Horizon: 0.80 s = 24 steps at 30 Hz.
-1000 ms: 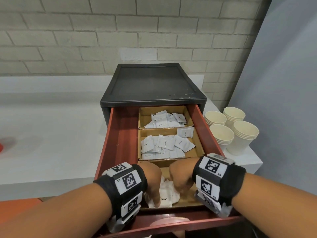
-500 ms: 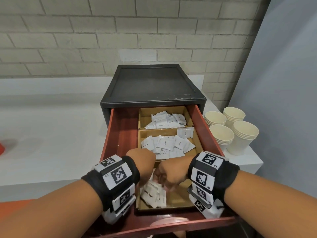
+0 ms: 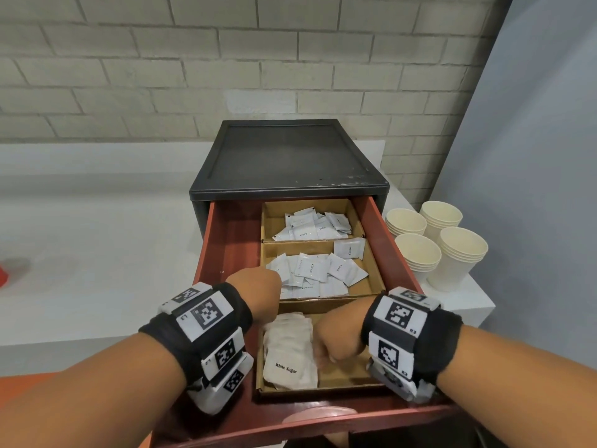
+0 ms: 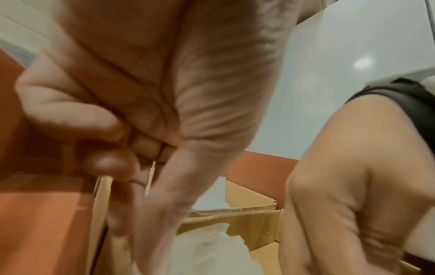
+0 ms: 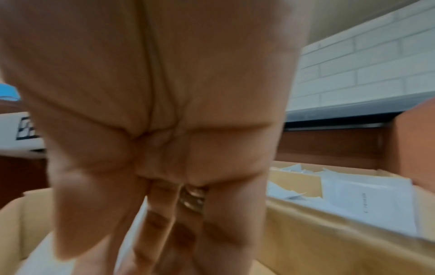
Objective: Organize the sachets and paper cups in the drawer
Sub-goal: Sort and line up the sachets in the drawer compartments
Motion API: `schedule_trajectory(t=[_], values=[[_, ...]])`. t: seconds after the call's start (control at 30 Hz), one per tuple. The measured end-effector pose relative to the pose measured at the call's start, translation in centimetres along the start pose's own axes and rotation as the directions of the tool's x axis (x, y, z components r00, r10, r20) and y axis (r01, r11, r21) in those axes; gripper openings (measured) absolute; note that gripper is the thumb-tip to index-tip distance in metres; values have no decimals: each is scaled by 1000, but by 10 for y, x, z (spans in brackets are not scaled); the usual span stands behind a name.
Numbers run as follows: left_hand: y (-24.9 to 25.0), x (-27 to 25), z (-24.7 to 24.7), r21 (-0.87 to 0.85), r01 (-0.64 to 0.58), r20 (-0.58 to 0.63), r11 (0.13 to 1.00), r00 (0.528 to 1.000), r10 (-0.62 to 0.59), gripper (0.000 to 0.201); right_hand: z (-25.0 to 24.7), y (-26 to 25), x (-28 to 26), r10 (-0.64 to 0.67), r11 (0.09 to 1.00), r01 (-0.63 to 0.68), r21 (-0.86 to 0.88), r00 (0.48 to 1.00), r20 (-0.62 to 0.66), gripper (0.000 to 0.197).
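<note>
The red-brown drawer is pulled open and holds three cardboard compartments. Coffee sachets fill the back one and cream sachets the middle one. A stack of white sugar sachets lies at the left of the front one. My left hand hovers at the middle compartment's left edge. In the left wrist view it pinches a thin white sachet seen edge-on. My right hand reaches down into the front compartment, fingers curled on the stack's right side; that view is blurred.
Several stacks of cream paper cups stand on the white counter right of the drawer. The black cabinet sits above the drawer, against a brick wall. A grey panel closes off the right side.
My left hand has risen out of the front compartment and moved back to the middle one. The sugar sachets, loose a second ago, now lie as one stack.
</note>
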<state>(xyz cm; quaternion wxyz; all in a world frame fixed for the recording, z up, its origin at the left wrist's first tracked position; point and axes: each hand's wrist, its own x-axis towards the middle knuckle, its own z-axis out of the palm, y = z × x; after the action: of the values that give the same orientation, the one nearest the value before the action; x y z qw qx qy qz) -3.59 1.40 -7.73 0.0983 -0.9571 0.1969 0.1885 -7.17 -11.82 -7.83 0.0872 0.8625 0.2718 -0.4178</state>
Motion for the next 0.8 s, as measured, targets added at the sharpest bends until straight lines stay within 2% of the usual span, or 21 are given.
schedule_trajectory(t=[0.2,0.37,0.47,0.5,0.67,0.73,0.8], values=[[0,-3,0,22,33,69,999,997,-34,26,-3,-6,-1,-56,998,56,-5,998,-30,50],[4,-9,-8,29,34,153,999,987,-38,30,-2,1,5,45,992,-43,-116,999,14,36],[8,-11,-8,55,-11,218,998,976,-1,32,-2,-2,9,49,995,-50,-82,999,-12,36],[7,-9,-5,80,-52,200,995,979,35,32,-2,-4,10,56,996,-57,-63,998,-18,37],[12,-14,-8,67,-33,172,997,985,21,24,-6,2,10,88,995,-91,-32,992,-94,38],[14,-15,-12,10,0,176,1000,984,-2,28,-5,6,9,115,992,-117,-39,991,-68,36],[10,-11,-9,-54,26,198,998,980,-15,22,-3,7,7,117,991,-119,-53,992,-43,34]])
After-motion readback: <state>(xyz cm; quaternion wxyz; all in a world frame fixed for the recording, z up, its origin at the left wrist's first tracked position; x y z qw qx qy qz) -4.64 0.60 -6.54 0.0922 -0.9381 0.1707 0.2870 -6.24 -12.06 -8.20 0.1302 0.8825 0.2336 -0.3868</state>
